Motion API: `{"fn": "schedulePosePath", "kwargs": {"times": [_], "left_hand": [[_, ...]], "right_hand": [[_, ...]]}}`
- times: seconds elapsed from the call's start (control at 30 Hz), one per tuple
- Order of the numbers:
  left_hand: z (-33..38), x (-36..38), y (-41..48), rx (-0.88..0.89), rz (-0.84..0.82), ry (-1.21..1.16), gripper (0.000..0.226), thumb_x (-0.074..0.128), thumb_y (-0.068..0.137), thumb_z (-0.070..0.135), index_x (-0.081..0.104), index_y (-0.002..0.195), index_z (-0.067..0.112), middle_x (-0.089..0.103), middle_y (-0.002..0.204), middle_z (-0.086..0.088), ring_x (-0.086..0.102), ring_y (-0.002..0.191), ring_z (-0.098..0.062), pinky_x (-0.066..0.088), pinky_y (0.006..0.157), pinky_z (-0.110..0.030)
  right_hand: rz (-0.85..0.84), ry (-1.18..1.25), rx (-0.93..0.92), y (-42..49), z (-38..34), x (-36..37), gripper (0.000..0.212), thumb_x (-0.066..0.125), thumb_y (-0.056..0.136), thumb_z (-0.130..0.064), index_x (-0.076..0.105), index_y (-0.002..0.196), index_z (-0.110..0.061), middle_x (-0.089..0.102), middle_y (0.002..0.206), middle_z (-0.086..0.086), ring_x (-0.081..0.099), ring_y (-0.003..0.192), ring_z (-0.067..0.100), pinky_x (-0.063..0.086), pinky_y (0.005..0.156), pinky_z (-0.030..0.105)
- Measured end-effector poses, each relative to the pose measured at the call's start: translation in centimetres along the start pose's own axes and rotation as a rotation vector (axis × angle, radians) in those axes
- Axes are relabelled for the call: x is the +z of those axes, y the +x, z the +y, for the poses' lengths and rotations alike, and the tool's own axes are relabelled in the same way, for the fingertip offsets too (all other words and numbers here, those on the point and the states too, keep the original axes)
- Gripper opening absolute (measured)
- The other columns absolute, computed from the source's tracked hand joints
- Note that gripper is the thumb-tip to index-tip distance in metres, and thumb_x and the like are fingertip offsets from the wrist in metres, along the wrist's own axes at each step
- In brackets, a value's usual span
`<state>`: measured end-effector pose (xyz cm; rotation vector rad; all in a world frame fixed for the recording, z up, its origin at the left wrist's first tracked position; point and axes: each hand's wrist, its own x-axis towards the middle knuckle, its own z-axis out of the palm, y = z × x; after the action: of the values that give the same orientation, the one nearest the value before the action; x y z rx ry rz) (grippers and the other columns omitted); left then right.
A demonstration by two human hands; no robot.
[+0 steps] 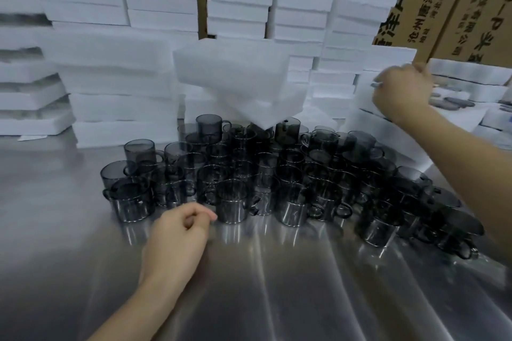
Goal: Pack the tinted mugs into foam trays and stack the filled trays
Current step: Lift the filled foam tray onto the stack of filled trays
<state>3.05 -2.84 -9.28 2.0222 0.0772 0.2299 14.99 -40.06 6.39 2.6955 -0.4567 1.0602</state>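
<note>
Several smoky grey glass mugs with handles stand crowded together on the steel table, some stacked on others. My left hand rests on the table just in front of them, fingers curled with thumb on forefinger and nothing in it. My right hand reaches up to the right, its fingers closed on the edge of a white foam tray on top of a stack. Another foam tray sits tilted behind the mugs, one corner pointing down over them.
Tall stacks of white foam trays line the back of the table, left to right. Brown cardboard boxes stand behind them. Open foam trays with dark items between them lie at the far right.
</note>
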Motion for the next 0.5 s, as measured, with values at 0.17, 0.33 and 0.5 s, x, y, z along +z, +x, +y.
{"fn": "schedulePosePath", "kwargs": {"times": [0.17,0.33,0.5], "left_hand": [[0.0,-0.1,0.1,0.009,-0.01,0.024,0.034,0.051,0.088,0.022,0.064,0.079,0.052,0.064,0.056,0.016,0.049,0.044,-0.004,0.034,0.054,-0.027],[-0.3,0.0,0.4,0.029,-0.014,0.006,0.035,0.052,0.088,0.019,0.066,0.074,0.048,0.064,0.056,0.013,0.049,0.043,-0.006,0.034,0.052,-0.026],[-0.1,-0.2,0.2,0.029,-0.024,0.061,0.032,0.052,0.087,0.022,0.065,0.075,0.049,0.066,0.068,0.025,0.06,0.061,-0.001,0.036,0.048,-0.023]], "right_hand": [[-0.038,0.563,-0.539,0.7,-13.4,-3.4,0.048,0.049,0.097,-0.037,0.046,0.142,-0.02,0.04,0.149,0.003,0.037,0.135,0.024,0.031,0.107,0.039],[-0.187,0.369,-0.531,0.3,-19.2,-2.5,0.059,0.055,0.095,-0.035,0.034,0.147,-0.02,0.032,0.148,0.007,0.048,0.123,0.032,0.028,0.11,0.049],[0.113,0.425,-0.518,-3.0,-18.5,-5.5,0.052,0.058,0.093,-0.027,0.041,0.141,-0.021,0.045,0.132,0.003,0.056,0.109,0.024,0.012,0.117,0.049]]}}
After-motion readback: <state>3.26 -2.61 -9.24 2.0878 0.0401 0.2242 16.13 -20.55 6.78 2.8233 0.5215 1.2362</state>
